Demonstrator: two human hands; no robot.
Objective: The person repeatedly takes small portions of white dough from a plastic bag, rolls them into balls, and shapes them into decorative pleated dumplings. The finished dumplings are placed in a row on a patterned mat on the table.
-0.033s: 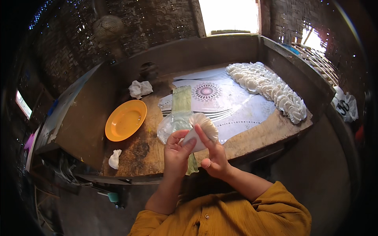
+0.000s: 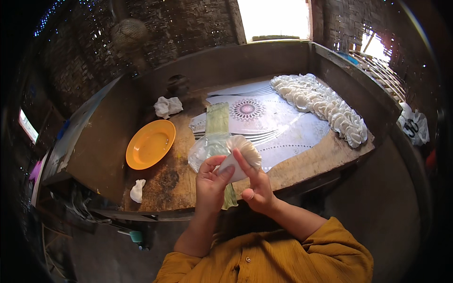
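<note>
a soft white, pleated, fan-shaped piece (image 2: pixel 250 151) sat frill-forward between the left hand (image 2: pixel 211 184), which pinched it, and the right hand (image 2: pixel 261 191), whose index finger (image 2: pixel 243 163) touched it — thumb (image 2: pixel 247 194) apart, grip unclear.

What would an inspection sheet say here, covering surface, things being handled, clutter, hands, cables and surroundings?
Surface: worn, stained wooden tabletop, partly covered by a patterned sheet.
Things handled: one white pleated piece in the hands; many white ruffled pieces massed at the right.
Clutter: orange plate, crumpled white item, small white lump, clear plastic, green strip.
Hands: left hand pinches the piece; right hand has a finger against it, thumb apart.
Cables: nothing seen.
Surroundings: woven wall, bright opening, plastic bag at far right.
</note>
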